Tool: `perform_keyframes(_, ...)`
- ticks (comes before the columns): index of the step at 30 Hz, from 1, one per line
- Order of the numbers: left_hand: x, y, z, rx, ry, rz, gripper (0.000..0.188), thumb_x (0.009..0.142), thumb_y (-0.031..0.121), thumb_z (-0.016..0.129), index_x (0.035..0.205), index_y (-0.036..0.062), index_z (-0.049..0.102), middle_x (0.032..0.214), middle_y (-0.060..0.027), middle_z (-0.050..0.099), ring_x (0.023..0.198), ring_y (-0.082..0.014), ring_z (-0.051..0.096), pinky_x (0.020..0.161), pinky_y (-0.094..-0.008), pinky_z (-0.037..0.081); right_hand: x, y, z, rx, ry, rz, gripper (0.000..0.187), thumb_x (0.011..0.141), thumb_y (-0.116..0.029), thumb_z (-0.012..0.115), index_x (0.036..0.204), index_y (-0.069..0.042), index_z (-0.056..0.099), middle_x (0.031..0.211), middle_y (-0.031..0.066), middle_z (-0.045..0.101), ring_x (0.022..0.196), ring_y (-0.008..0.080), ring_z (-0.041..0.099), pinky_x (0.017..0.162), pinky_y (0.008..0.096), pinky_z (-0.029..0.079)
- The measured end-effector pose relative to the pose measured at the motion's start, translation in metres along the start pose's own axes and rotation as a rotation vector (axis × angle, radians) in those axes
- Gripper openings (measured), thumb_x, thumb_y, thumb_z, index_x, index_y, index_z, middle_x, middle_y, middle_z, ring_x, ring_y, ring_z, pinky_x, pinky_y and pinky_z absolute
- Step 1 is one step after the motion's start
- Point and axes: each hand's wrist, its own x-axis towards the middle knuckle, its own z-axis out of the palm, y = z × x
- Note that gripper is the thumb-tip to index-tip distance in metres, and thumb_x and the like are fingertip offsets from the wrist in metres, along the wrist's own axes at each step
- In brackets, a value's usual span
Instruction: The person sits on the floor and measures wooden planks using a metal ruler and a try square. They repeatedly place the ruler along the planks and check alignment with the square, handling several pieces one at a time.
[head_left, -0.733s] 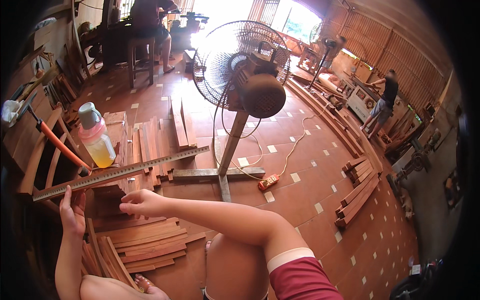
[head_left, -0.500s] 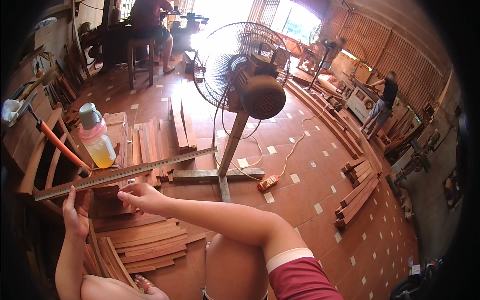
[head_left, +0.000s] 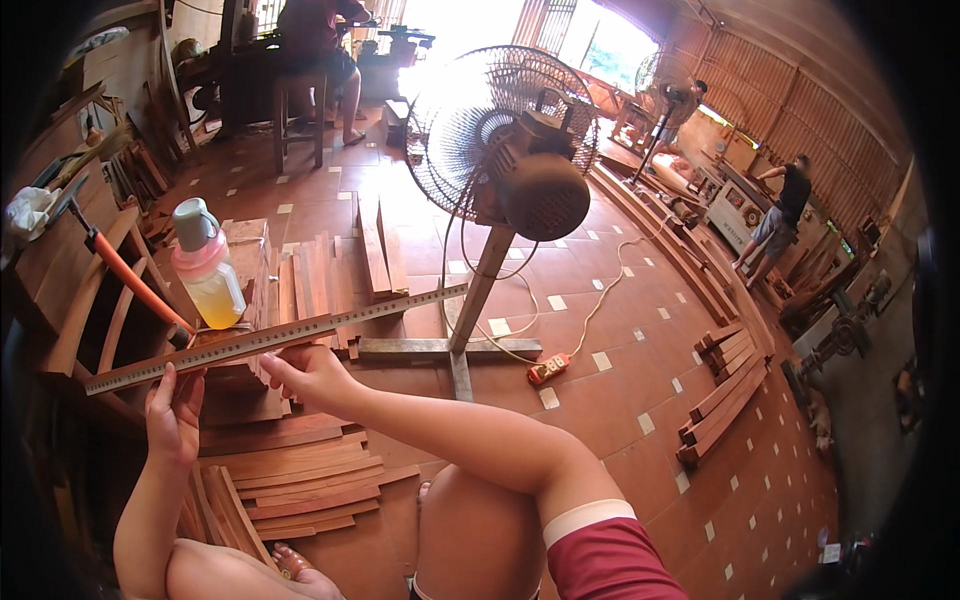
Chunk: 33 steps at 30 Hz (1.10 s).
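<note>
A long measuring rule point(head_left: 330, 322) lies along a narrow wooden strip point(head_left: 240, 338), slanting up to the right in front of me. My left hand point(head_left: 175, 420) holds the strip from below near its left end, thumb against the marked face. Just under the strip's middle, my right hand point(head_left: 308, 376) is closed in a pinch. Whatever its fingertips hold, if anything, is hidden. Behind the strip stands a plastic jug point(head_left: 212, 275) of yellow liquid with a pink collar and grey-green lid.
Cut wooden slats point(head_left: 310, 480) are stacked by my feet. A large stand fan point(head_left: 510, 150) rises ahead, its crossed base point(head_left: 450, 348) on the tiles beside a red power strip point(head_left: 547, 369). An orange-handled tool point(head_left: 135, 285) leans at left. Two co-workers stand or sit at machines farther off.
The view has shifted slightly, so most things sit farther right. My right hand has moved up closer to the strip's lower edge; my left hand keeps its hold.
</note>
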Motion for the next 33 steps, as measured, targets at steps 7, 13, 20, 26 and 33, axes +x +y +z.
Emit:
perform_keyframes(7, -0.001, -0.003, 0.006, -0.010, 0.016, 0.004, 0.026, 0.101, 0.021, 0.058, 0.117, 0.0003, 0.063, 0.111, -0.0101, 0.070, 0.106, -0.0185, 0.068, 0.090, -0.0256, 0.057, 0.000, 0.003, -0.005, 0.025, 0.057, -0.004, 0.050, 0.096, -0.052, 0.059, 0.086, -0.004, 0.068, 0.074, 0.0021, 0.065, 0.064, 0.0090, 0.060, 0.053, 0.0249, 0.048)
perform_keyframes(13, 0.001, -0.003, -0.013, -0.015, -0.001, 0.010, 0.025, 0.101, 0.022, 0.059, 0.113, 0.0017, 0.064, 0.110, -0.0093, 0.071, 0.105, -0.0189, 0.067, 0.091, -0.0265, 0.056, -0.001, -0.003, -0.002, 0.040, 0.094, -0.053, 0.038, 0.094, -0.042, 0.066, 0.094, -0.004, 0.070, 0.079, -0.0002, 0.068, 0.062, 0.0068, 0.059, 0.049, 0.0227, 0.046)
perform_keyframes(20, -0.006, 0.005, 0.010, -0.040, -0.001, -0.019, 0.025, 0.101, 0.021, 0.057, 0.115, 0.0011, 0.063, 0.110, -0.0109, 0.070, 0.106, -0.0204, 0.068, 0.089, -0.0264, 0.058, -0.007, -0.008, -0.004, 0.172, 0.089, -0.060, 0.031, 0.097, -0.033, 0.065, 0.095, -0.002, 0.069, 0.080, 0.0049, 0.069, 0.065, 0.0101, 0.062, 0.053, 0.0248, 0.048)
perform_keyframes(26, -0.012, 0.009, 0.011, -0.038, -0.035, -0.003, 0.027, 0.101, 0.022, 0.057, 0.118, 0.0011, 0.060, 0.112, -0.0098, 0.069, 0.107, -0.0201, 0.067, 0.090, -0.0260, 0.058, -0.008, -0.016, -0.003, 0.265, 0.059, -0.043, 0.031, 0.099, -0.030, 0.059, 0.101, -0.001, 0.067, 0.082, 0.0090, 0.068, 0.069, 0.0146, 0.063, 0.059, 0.0282, 0.050)
perform_keyframes(33, -0.013, 0.009, 0.019, -0.037, -0.035, -0.003, 0.027, 0.102, 0.023, 0.056, 0.119, 0.0022, 0.060, 0.113, -0.0098, 0.069, 0.107, -0.0198, 0.067, 0.091, -0.0264, 0.057, -0.010, -0.021, -0.006, 0.298, 0.076, -0.059, 0.029, 0.097, -0.029, 0.061, 0.100, -0.001, 0.067, 0.082, 0.0088, 0.068, 0.069, 0.0145, 0.063, 0.059, 0.0279, 0.049)
